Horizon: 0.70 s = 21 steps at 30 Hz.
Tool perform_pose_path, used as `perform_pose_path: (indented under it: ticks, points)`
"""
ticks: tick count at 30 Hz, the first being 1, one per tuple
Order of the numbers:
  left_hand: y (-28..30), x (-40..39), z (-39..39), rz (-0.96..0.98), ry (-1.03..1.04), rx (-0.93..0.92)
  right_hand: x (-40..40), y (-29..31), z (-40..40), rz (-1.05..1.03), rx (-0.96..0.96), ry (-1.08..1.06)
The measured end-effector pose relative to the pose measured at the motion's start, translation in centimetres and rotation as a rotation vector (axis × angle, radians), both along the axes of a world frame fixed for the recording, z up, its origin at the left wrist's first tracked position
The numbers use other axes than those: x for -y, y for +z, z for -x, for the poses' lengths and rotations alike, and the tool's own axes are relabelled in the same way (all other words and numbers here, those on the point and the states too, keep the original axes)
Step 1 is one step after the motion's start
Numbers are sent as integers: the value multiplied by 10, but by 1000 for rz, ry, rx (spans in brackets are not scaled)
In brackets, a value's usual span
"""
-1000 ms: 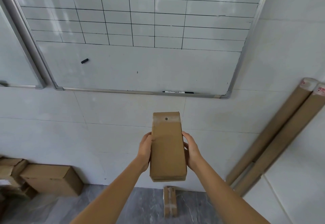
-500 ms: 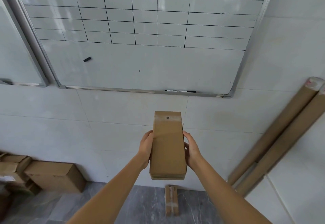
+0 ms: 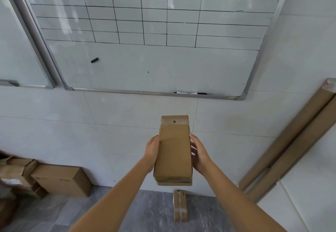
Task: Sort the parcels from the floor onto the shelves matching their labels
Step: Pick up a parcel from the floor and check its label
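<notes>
Parcel (image 3: 173, 151) between hands (wall close)

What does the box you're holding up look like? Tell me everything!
The box is a tall, narrow parcel of plain brown cardboard, held upright in the air in front of the white wall. A strip of clear tape crosses near its top, with a small dark dot there. No label shows on this side. The left hand presses one long side and the right hand the other. Its bottom flap edges stick out a little.
</notes>
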<state>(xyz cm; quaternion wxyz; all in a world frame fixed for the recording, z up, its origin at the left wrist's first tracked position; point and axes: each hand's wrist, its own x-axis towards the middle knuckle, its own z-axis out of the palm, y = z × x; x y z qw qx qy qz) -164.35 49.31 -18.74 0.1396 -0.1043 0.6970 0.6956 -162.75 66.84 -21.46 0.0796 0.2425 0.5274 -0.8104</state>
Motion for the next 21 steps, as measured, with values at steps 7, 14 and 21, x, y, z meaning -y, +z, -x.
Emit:
perform_pose_path:
  ticks: [7,14,21]
  points:
    - [-8,6,-2,271,-28,-237,5,0,3,-94,14,26]
    - [0,-2,-5,331,-76,-200,19,7,5,-168,-10,-66]
    - [-3,-11,-3,359,-120,-61,18,7,0,-205,-8,-78]
